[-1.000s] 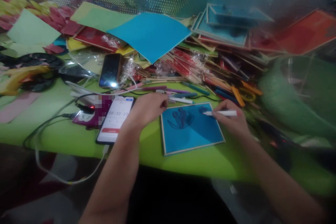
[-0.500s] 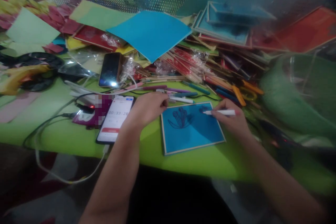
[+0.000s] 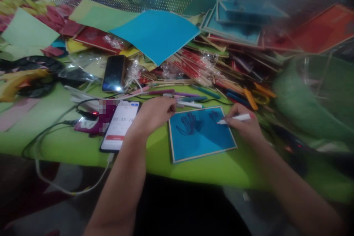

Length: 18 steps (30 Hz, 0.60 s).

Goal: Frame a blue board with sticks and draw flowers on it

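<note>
Right hand (image 3: 245,127) grips a white pen (image 3: 235,118), its tip on the upper right of the blue card (image 3: 200,136). Card lies flat on the green bench (image 3: 55,143). Left hand (image 3: 155,114), fingers curled, rests at the card's upper left corner, beside a lit phone (image 3: 121,125).
</note>
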Available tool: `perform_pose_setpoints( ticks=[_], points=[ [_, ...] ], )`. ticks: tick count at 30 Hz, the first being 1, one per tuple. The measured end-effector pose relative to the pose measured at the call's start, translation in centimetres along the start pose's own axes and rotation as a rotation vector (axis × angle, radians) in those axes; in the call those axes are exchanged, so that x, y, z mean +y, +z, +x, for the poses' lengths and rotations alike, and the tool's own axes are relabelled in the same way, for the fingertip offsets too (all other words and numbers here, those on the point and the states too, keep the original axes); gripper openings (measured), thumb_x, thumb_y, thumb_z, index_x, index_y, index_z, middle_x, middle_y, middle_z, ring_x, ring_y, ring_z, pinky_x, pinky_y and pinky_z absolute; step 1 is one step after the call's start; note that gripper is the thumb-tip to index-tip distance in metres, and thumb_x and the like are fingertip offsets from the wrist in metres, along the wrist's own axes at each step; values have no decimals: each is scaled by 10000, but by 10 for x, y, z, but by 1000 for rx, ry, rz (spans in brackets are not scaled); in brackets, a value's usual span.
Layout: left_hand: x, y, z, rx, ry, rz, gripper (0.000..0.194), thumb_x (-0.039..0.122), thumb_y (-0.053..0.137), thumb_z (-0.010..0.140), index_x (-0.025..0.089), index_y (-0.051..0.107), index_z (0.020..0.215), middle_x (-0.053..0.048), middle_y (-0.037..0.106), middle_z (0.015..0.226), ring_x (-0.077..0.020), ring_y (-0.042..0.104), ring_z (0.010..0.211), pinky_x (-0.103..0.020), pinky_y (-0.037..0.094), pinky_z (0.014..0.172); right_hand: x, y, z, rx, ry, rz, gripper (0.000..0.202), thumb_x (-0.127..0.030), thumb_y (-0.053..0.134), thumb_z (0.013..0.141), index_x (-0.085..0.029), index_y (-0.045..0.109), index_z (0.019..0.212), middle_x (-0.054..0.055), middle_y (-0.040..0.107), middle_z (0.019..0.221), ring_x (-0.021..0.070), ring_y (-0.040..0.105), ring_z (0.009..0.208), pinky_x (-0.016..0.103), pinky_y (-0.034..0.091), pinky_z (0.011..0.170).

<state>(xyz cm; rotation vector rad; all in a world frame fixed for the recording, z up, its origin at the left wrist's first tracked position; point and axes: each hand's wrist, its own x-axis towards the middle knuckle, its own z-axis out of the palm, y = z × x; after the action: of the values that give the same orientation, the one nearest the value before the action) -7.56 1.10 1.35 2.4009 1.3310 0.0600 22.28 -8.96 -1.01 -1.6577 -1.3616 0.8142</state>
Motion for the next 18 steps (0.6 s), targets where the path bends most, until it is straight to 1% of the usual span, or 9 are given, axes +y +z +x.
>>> perform_pose_setpoints(
  ticks=[4,7,10,13,18],
  points=[
    [0,0,0,-2,-4,0,91,152,635,878,220,692,860,-16,751,958,-222,679,867,-309,365,646,1,-1,1,-18,21,41,178,-292,757,707,-248,594,652,-14,607,625,195,588,634,317,404,595],
    [1,0,0,-6,-11,-2,96,151,630,882,223,690,862,-14,753,959,-225,681,868,-309,361,644,-1,-1,2,-37,21,66,175,-289,754,691,-253,593,634,-8,599,605,204,594,622,321,400,575],
    [2,-1,0,-11,-13,1,100,144,628,882,220,688,857,-16,753,959,-227,684,871,-309,363,645,-3,1,2,-2,9,85,176,-271,766,693,-254,599,639,-6,604,616,191,570,607,313,395,562],
    [3,-2,0,-19,-18,4,94,153,631,883,220,692,857,-16,752,963,-226,684,873,-309,369,649,-3,3,1,50,-12,77,172,-265,780,719,-252,617,669,-9,615,646,171,541,603,300,388,556],
    [3,-2,0,-12,-16,9,107,144,624,874,221,697,859,-15,752,967,-226,684,880,-310,367,646,-2,5,-1,39,-39,29,169,-306,790,782,-238,642,735,-7,634,689,164,546,637,290,403,588]
  ],
)
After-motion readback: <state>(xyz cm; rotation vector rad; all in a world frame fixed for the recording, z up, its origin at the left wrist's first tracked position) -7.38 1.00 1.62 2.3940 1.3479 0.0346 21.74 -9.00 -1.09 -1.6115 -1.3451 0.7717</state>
